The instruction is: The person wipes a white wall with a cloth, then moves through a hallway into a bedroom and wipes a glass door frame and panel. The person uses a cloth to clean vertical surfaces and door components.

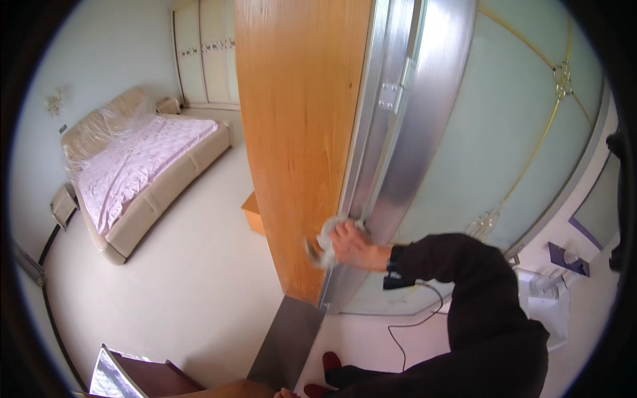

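Observation:
My right hand (352, 246) grips a crumpled whitish cloth (328, 239), pressed where a wooden door jamb (303, 124) meets a silver metal frame (366, 169). A loose end of the cloth hangs blurred over the wood. Above the hand, a metal hinge (393, 95) joins the frame to a frosted glass door (463, 149) with gold line decoration. Only the fingers of my left hand (286, 393) show at the bottom edge, close to a wooden edge (229, 389); what they hold or touch is hidden.
A dark threshold strip (288, 343) crosses the floor below the jamb. A bed (149, 164) with a pink sheet stands in the room at left. At right is a white washbasin (550, 313). A black cable (398, 327) hangs from my right wrist. A dark red furniture piece (149, 370) stands lower left.

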